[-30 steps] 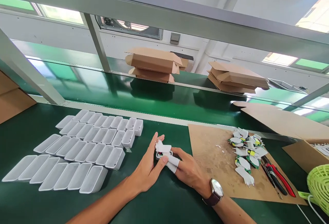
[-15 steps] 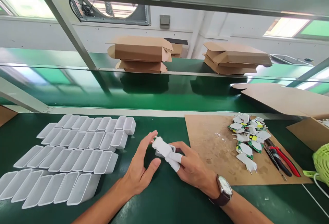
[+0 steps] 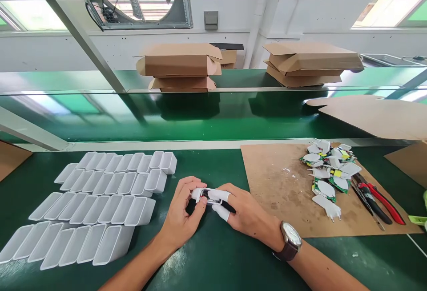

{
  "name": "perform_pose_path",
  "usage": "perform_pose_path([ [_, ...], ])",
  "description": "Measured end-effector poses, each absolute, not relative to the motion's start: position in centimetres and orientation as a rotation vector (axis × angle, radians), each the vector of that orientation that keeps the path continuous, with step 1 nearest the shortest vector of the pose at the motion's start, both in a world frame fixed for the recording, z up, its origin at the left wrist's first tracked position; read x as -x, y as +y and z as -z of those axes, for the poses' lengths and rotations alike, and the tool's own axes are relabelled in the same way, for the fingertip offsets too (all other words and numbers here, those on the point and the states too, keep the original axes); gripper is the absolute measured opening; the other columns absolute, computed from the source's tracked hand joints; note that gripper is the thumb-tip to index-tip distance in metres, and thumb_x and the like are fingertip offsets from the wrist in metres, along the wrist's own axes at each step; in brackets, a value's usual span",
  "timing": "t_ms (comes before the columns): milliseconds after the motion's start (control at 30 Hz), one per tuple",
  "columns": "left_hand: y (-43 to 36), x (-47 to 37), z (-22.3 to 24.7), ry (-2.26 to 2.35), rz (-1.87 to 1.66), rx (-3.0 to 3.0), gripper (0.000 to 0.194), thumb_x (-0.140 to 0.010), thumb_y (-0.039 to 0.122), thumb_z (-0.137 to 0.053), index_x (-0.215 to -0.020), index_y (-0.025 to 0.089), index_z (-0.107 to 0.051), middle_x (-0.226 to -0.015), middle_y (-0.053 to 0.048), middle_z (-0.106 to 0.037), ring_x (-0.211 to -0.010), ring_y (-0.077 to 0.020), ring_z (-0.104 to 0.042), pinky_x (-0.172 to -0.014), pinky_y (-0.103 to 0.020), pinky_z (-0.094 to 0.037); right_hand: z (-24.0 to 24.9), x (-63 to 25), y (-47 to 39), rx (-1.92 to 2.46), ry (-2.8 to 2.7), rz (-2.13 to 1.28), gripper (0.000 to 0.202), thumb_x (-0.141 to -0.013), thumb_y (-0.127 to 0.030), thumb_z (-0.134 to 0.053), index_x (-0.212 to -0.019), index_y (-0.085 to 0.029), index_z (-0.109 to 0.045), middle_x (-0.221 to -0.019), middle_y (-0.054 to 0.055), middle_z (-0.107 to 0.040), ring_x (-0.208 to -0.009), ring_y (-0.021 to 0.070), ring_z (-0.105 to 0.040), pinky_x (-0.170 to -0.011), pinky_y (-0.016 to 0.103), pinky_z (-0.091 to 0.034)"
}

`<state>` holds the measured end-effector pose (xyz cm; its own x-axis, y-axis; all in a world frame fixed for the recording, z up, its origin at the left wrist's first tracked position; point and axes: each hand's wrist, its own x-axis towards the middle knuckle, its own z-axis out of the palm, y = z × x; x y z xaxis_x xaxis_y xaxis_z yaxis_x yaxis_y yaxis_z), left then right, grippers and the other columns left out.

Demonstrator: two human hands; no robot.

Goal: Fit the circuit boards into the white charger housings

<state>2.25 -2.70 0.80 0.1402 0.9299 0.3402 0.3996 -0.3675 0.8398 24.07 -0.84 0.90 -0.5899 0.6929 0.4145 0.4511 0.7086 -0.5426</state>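
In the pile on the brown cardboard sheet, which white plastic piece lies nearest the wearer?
The flat white plastic piece with small prongs; everything else in the pile lies farther back.

Workshop, probably electronics assembly. Green-topped workbench seen across the lower frame. White plastic housings laid out in rows at lower left. Small circuit boards piled on a cardboard sheet at right, red-and-black pliers placed beside them. Flattened cartons stacked on a shelf at upper centre. Large fan set in the wall at upper left.
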Motion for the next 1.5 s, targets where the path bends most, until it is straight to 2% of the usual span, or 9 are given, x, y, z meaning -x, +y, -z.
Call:
perform_pose_path([
  [133, -2.7, -2.3, -0.6, 1.304, -1.161, -1.798, 0.024, -0.098, 0.023, -0.057, -0.122, 0.028, -0.06, -0.114, -0.006, -0.056, -0.091, -0.0163, -0.061, -0.076, -0.03, -0.055, -1.3, -23.9, -1.0, 0.921, -2.404, -0.418, 0.03, -0.099, -0.014, -0.057, -0.128, -0.022, -0.06, -0.115, 0.011, -0.07, -0.096, 0.0246, -0.067, -0.075, 0.036, -0.061],
  [300, -2.7, -2.5, -0.2, 1.345, -1.12, -1.614, 0.044, -0.096, 0.025, -0.058, -0.139, 0.028, -0.046, -0.099, -0.001, -0.056, -0.085, -0.0146, -0.06, -0.081, -0.031, -0.055, -0.9, -23.8, -1.0, 0.888, -2.216, -0.499, 0.026, -0.1, -0.021, -0.06, -0.126, -0.024, -0.055, -0.113, 0.009, -0.071, -0.09, 0.0216, -0.071, -0.076, 0.034, -0.061],
  [667, -2.5, -2.5, 0.2, 1.333, -1.101, -1.596, 0.049, -0.097, 0.028, -0.057, -0.143, 0.027, -0.041, -0.1, -0.001, -0.058, -0.085, -0.0152, -0.06, -0.084, -0.034, -0.055, -0.5, -23.9, -1.3, 0.9, -2.269, -0.434, 0.027, -0.1, -0.017, -0.056, -0.126, -0.024, -0.055, -0.115, 0.01, -0.069, -0.093, 0.0212, -0.071, -0.076, 0.033, -0.062],
  [833, -2.5, -2.6, 0.0, 1.333, -1.113, -1.573, 0.048, -0.095, 0.026, -0.058, -0.141, 0.026, -0.043, -0.098, -0.001, -0.059, -0.085, -0.0155, -0.062, -0.084, -0.035, -0.055, -0.5, -23.8, -1.3, 0.916, -2.235, -0.439, 0.023, -0.1, -0.018, -0.057, -0.122, -0.022, -0.054, -0.112, 0.01, -0.068, -0.083, 0.02, -0.07, -0.069, 0.033, -0.061],
  [1000, -2.3, -2.6, 0.1, 1.32, -1.124, -1.571, 0.047, -0.096, 0.028, -0.057, -0.141, 0.026, -0.044, -0.099, -0.001, -0.061, -0.087, -0.0162, -0.065, -0.087, -0.037, -0.057, -0.9, -23.8, -1.4, 0.858, -2.282, -0.497, 0.032, -0.099, -0.011, -0.052, -0.127, -0.024, -0.056, -0.115, 0.01, -0.068, -0.095, 0.0218, -0.069, -0.081, 0.037, -0.062],
  [1100, -2.5, -2.7, 0.4, 1.302, -1.18, -1.584, 0.056, -0.094, 0.035, -0.064, -0.145, 0.026, -0.041, -0.104, -0.003, -0.065, -0.094, -0.0187, -0.069, -0.093, -0.042, -0.058, -0.9, -23.5, -1.2, 0.917, -2.109, -0.687, 0.026, -0.097, -0.016, -0.056, -0.121, -0.024, -0.061, -0.114, 0.01, -0.069, -0.094, 0.0217, -0.068, -0.083, 0.038, -0.062],
  [1233, -3.0, -3.3, 0.9, 1.19, -1.321, -1.892, 0.096, -0.081, 0.036, -0.083, -0.158, 0.028, -0.025, -0.133, -0.012, -0.065, -0.12, -0.0284, -0.067, -0.106, -0.05, -0.054, -1.5, -22.8, -1.0, 0.982, -1.526, -1.456, 0.029, -0.097, -0.042, -0.06, -0.118, -0.023, -0.065, -0.11, 0.009, -0.073, -0.096, 0.0239, -0.072, -0.081, 0.041, -0.065],
  [1333, -3.2, -3.7, 0.9, 1.124, -1.481, -2.091, 0.088, -0.089, 0.028, -0.075, -0.161, 0.029, -0.024, -0.136, -0.014, -0.066, -0.121, -0.0283, -0.069, -0.1, -0.046, -0.058, -2.4, -22.4, -1.3, 0.907, -1.221, -1.84, 0.042, -0.095, -0.057, -0.061, -0.113, -0.02, -0.069, -0.099, 0.009, -0.075, -0.091, 0.0269, -0.075, -0.081, 0.045, -0.064],
  [1500, -3.2, -3.8, 0.6, 1.129, -1.525, -2.138, 0.086, -0.093, 0.03, -0.073, -0.162, 0.029, -0.022, -0.133, -0.013, -0.069, -0.115, -0.0255, -0.072, -0.095, -0.041, -0.06, -2.9, -22.0, -1.6, 0.884, -1.108, -1.922, 0.045, -0.091, -0.06, -0.066, -0.108, -0.019, -0.07, -0.094, 0.01, -0.076, -0.092, 0.0288, -0.076, -0.086, 0.049, -0.062],
])
